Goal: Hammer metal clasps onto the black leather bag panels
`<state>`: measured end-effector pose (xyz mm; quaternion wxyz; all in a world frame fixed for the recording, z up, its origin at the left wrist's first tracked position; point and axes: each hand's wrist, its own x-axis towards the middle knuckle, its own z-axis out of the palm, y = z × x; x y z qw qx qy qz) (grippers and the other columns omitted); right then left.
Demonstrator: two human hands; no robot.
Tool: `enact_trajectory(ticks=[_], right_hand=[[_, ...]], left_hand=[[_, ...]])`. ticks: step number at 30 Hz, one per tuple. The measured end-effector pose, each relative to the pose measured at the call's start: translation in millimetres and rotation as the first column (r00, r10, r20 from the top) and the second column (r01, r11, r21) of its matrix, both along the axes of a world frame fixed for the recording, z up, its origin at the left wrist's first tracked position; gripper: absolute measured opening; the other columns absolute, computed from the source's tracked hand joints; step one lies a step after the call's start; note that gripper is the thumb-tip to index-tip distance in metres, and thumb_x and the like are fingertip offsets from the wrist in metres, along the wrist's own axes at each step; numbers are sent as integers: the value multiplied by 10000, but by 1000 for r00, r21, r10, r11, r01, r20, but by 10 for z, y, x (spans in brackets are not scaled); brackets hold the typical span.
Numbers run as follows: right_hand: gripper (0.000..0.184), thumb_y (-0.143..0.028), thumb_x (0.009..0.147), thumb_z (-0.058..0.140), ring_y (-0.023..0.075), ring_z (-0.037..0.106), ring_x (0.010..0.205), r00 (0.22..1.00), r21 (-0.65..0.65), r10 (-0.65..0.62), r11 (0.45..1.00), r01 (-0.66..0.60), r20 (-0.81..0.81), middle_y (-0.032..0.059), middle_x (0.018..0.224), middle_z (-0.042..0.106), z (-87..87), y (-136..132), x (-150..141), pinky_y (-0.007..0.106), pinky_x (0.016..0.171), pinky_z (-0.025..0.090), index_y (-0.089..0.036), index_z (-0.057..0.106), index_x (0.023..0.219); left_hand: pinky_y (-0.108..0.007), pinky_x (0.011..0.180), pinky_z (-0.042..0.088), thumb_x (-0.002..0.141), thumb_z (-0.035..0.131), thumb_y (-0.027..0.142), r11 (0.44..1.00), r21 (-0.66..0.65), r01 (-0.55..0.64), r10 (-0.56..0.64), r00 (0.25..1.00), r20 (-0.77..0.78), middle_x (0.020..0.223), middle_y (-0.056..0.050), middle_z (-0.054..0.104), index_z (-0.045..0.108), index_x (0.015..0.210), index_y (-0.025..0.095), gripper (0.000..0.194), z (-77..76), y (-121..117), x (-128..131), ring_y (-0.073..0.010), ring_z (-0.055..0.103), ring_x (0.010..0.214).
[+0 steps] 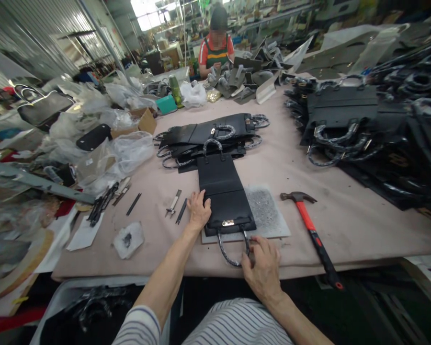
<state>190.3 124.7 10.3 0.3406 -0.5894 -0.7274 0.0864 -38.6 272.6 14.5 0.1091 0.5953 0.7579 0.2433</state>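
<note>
A flat black handbag panel (222, 179) lies lengthwise in front of me, with a wrapped handle at each end and a gold-coloured clasp (228, 223) near its close end. My left hand (198, 211) rests on the panel's left edge, fingers somewhat apart. At the near right, my right hand (262, 263) has its thumb and fingers closed around the side of the near handle (230, 260). Part of the panel covers a speckled grey board (264, 211). A claw hammer (311, 230) with a red and black grip lies to the right.
More black bag panels (208, 132) are stacked behind, and a larger pile (345, 110) stands at right. Small tools, including a caliper (174, 202) and a dark rod (181, 211), lie left. Plastic bags (132, 148) crowd the left side. Another person (216, 48) sits across the table.
</note>
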Motion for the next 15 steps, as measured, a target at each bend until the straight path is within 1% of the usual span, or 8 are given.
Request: enact_trajectory(ticks=[3,6,8,12,15], right_hand=[[104,-212,872,577,352,514,1182,1000,20,4,1000,-4,-14,145,1231,602,-28,-5,-6,557,1000,391,-229,495,932],[87,-213,884,564,345,535,1161,1000,62,4,998,-3,-15,143,1207,616,-66,27,-9,564,997,389,-238,493,929],[76,-199,889,551,335,550,1153,1000,93,2,996,-1,-13,136,1185,628,-86,66,-12,567,1008,381,-240,496,920],[80,-172,884,541,311,575,1123,1000,126,-6,992,7,-11,117,1141,648,-88,135,0,580,1052,342,-237,497,892],[78,-173,881,550,299,583,1102,999,113,-34,993,36,-13,110,1121,659,-68,167,45,579,1070,317,-231,501,868]], left_hand=[[-636,1242,198,962,530,262,1000,-1,28,-28,999,-15,1538,-188,507,552,1440,155,490,-46,22,21,-358,352,1509],[-670,1224,211,967,513,281,999,3,34,-33,999,-25,1539,-209,499,536,1450,146,502,-85,64,39,-387,346,1507],[-673,1218,222,970,501,284,999,3,34,-34,999,-40,1541,-212,495,525,1458,150,506,-100,89,53,-398,349,1503],[-684,1212,213,990,452,287,999,-16,39,-40,996,-82,1563,-251,447,487,1481,108,524,-70,68,123,-421,318,1513],[-685,1207,220,1000,438,304,999,-47,27,-31,996,-82,1593,-287,376,448,1503,67,556,-19,20,215,-440,284,1522]])
